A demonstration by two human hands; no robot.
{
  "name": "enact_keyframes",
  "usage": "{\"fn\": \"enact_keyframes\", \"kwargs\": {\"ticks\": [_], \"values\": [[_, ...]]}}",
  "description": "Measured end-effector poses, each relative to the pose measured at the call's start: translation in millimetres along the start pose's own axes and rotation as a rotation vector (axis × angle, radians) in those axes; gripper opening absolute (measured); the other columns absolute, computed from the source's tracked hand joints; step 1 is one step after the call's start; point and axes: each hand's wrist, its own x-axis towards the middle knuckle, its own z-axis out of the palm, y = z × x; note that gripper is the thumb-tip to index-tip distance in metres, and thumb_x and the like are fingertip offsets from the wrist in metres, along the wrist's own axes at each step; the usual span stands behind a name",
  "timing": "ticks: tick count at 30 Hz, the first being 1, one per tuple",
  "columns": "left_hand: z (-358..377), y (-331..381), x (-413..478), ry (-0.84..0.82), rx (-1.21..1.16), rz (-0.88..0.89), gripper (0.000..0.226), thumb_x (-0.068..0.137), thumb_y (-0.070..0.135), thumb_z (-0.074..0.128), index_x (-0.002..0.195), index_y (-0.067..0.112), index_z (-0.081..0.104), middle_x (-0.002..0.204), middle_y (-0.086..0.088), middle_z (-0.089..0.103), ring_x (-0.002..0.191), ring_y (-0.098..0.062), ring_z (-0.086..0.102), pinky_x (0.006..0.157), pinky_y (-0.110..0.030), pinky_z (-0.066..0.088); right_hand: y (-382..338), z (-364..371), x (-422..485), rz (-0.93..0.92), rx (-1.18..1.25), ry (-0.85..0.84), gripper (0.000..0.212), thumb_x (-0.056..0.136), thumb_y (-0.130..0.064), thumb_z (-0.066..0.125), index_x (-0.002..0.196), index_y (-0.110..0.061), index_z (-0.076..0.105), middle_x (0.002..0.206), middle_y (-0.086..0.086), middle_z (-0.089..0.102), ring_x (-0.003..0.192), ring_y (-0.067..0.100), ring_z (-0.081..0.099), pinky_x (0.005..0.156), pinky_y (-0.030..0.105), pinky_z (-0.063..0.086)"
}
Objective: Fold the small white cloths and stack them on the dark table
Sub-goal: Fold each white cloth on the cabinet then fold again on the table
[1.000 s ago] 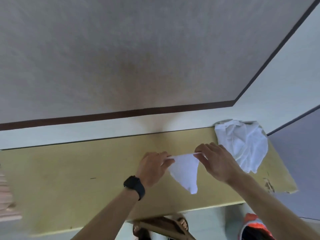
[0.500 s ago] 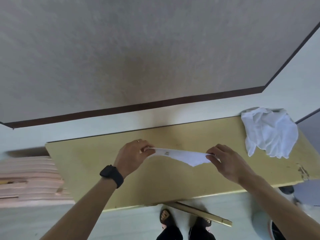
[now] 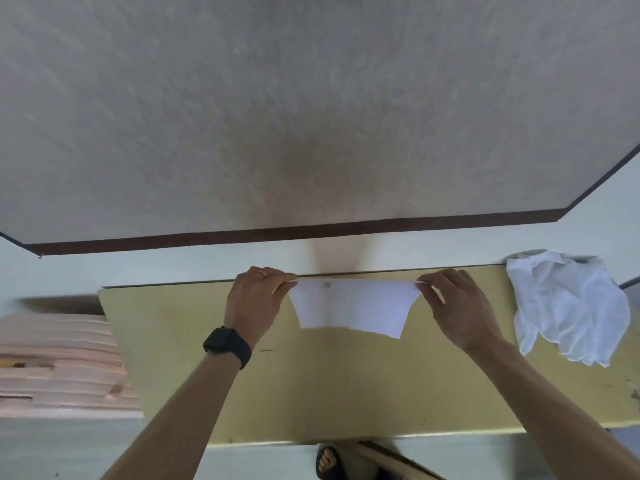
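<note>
A small white cloth point(image 3: 353, 308) hangs spread out above the yellowish table point(image 3: 346, 393), its top edge pulled taut. My left hand point(image 3: 254, 303) pinches the cloth's upper left corner, and my right hand point(image 3: 457, 306) pinches the upper right corner. A tiny red mark shows near the cloth's top edge. A crumpled pile of white cloths point(image 3: 568, 303) lies at the table's right end. A black watch point(image 3: 227, 346) sits on my left wrist.
A stack of pinkish boards point(image 3: 59, 365) lies left of the table. A wall with a dark skirting strip point(image 3: 311, 233) runs behind the table. My sandalled foot point(image 3: 329, 462) and a wooden stick show below the table's front edge.
Both hands have moved apart and away from me, stretching the cloth from a drooping fold into a flat spread sheet. The view has shifted left, so the pile sits further right.
</note>
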Motion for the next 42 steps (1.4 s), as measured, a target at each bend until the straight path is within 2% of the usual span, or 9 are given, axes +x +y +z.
{"fn": "enact_keyframes", "kwargs": {"ticks": [5, 10, 14, 17, 20, 24, 28, 33, 42], "values": [[10.1, -14.9, -15.1, 0.117, 0.08, 0.125, 0.022, 0.089, 0.035, 0.06, 0.093, 0.025, 0.08, 0.086, 0.01, 0.074, 0.084, -0.015, 0.065, 0.081, -0.027, 0.046, 1.6, 3.8, -8.0, -0.101, -0.013, 0.054, 0.008, 0.089, -0.019, 0.071, 0.095, -0.016, 0.074, 0.091, -0.002, 0.068, 0.086, 0.024, 0.057, 0.068, 0.035, 0.053], [45.8, -24.0, -76.5, 0.093, 0.048, 0.089, 0.025, 0.088, 0.036, 0.055, 0.091, 0.028, 0.079, 0.085, 0.013, 0.072, 0.087, -0.011, 0.057, 0.082, -0.027, 0.042, 12.0, 33.4, -55.4, -0.081, -0.031, -0.068, 0.008, 0.084, -0.02, 0.076, 0.092, -0.02, 0.075, 0.091, -0.003, 0.066, 0.084, 0.025, 0.059, 0.062, 0.034, 0.055], [75.2, -21.8, -146.5, -0.125, 0.04, -0.017, 0.027, 0.085, 0.04, 0.054, 0.086, 0.029, 0.079, 0.084, 0.013, 0.073, 0.085, -0.014, 0.062, 0.081, -0.027, 0.039, 21.7, 63.8, -119.7, 0.007, -0.038, -0.31, 0.007, 0.086, -0.022, 0.075, 0.092, -0.021, 0.076, 0.096, -0.004, 0.067, 0.088, 0.026, 0.061, 0.066, 0.035, 0.055], [92.8, -19.2, -190.7, -0.311, 0.005, -0.131, 0.027, 0.083, 0.043, 0.056, 0.083, 0.03, 0.079, 0.083, 0.013, 0.074, 0.086, -0.015, 0.064, 0.081, -0.028, 0.039, 30.2, 80.4, -167.7, 0.132, -0.019, -0.546, 0.014, 0.095, -0.028, 0.064, 0.1, -0.021, 0.075, 0.107, -0.005, 0.066, 0.101, 0.023, 0.056, 0.081, 0.034, 0.051], [105.2, -21.4, -224.8, -0.485, 0.012, -0.181, 0.008, 0.083, 0.032, 0.073, 0.085, 0.028, 0.08, 0.088, 0.009, 0.075, 0.092, -0.02, 0.066, 0.081, -0.033, 0.049, 31.3, 88.0, -206.0, 0.192, -0.01, -0.718, 0.022, 0.099, -0.031, 0.056, 0.108, -0.02, 0.073, 0.115, -0.005, 0.063, 0.109, 0.021, 0.052, 0.093, 0.03, 0.043], [107.5, -22.8, -237.8, -0.712, -0.067, -0.322, 0.012, 0.09, 0.031, 0.07, 0.099, 0.028, 0.078, 0.102, 0.006, 0.074, 0.104, -0.018, 0.061, 0.09, -0.037, 0.048, 31.0, 89.3, -228.1, 0.284, 0.036, -0.81, 0.024, 0.1, -0.036, 0.052, 0.11, -0.025, 0.07, 0.116, -0.011, 0.059, 0.112, 0.014, 0.048, 0.089, 0.026, 0.04], [102.9, -24.6, -206.9, -0.8, -0.334, -0.554, 0.019, 0.093, 0.034, 0.066, 0.104, 0.023, 0.077, 0.1, 0.006, 0.074, 0.095, -0.011, 0.066, 0.088, -0.03, 0.051, 34.4, 97.8, -203.2, 0.382, 0.154, -0.757, 0.019, 0.097, -0.034, 0.059, 0.106, -0.023, 0.072, 0.104, -0.007, 0.065, 0.101, 0.016, 0.059, 0.085, 0.026, 0.041], [116.5, -32.9, -145.4, -0.585, -0.533, -0.75, 0.012, 0.09, 0.031, 0.072, 0.099, 0.024, 0.073, 0.09, 0.01, 0.072, 0.084, -0.004, 0.066, 0.069, -0.015, 0.045, 31.0, 116.2, -140.4, 0.7, 0.407, -0.586, 0.01, 0.094, -0.036, 0.064, 0.099, -0.03, 0.07, 0.093, -0.012, 0.069, 0.086, 0.003, 0.062, 0.067, 0.01, 0.041], [170.5, -49.7, -100.7, -0.446, -0.544, -0.852, 0.009, 0.089, 0.031, 0.073, 0.096, 0.036, 0.075, 0.084, 0.019, 0.071, 0.082, 0.002, 0.065, 0.066, -0.003, 0.041, 36.2, 168.5, -94.4, 0.869, 0.472, -0.366, 0.017, 0.095, -0.03, 0.061, 0.108, -0.026, 0.071, 0.093, -0.011, 0.068, 0.085, -0.002, 0.059, 0.067, 0.006, 0.036]]}}
